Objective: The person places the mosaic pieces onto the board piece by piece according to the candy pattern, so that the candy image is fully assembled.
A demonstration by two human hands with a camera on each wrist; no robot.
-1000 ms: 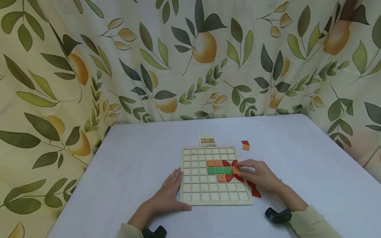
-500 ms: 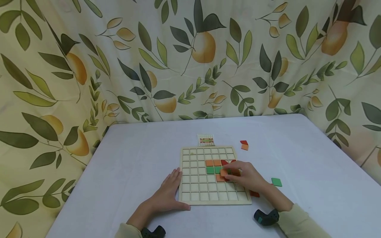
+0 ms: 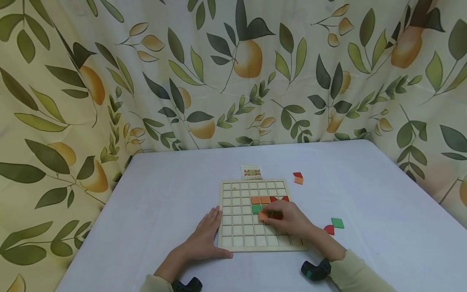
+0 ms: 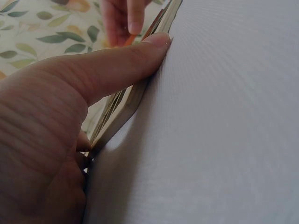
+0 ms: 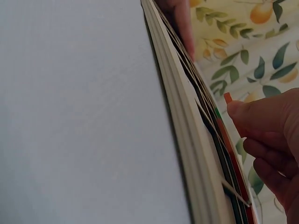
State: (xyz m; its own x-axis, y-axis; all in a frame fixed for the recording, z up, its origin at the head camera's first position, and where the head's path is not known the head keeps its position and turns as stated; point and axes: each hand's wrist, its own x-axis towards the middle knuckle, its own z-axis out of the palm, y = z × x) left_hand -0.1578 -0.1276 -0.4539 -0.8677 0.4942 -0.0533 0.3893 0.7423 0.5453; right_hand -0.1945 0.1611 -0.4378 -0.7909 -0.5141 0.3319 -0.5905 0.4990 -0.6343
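Observation:
A wooden grid board (image 3: 238,242) lies on the table, with orange, green and red tiles set in some of its cells. My right hand (image 3: 292,221) pinches an orange square tile (image 3: 262,216) between thumb and fingers over the middle of the board, just below a green tile (image 3: 256,209). In the right wrist view that orange tile (image 5: 228,98) stands tilted above the board's surface. Part of the tile pattern is hidden under my right hand. My left hand (image 3: 204,240) rests against the board's left edge, fingers straight, its thumb (image 4: 126,63) along the front edge.
Behind the board lies a small card (image 3: 251,172) with a printed tile pattern. Loose orange (image 3: 298,181) and red (image 3: 297,174) tiles lie at the back right. A green tile (image 3: 337,223) and a red rounded tile (image 3: 329,230) lie right of the board.
My right hand has moved left across the board, carrying the orange tile from the right side to the middle. Loose tiles right of the board have come into view. My left hand stays put.

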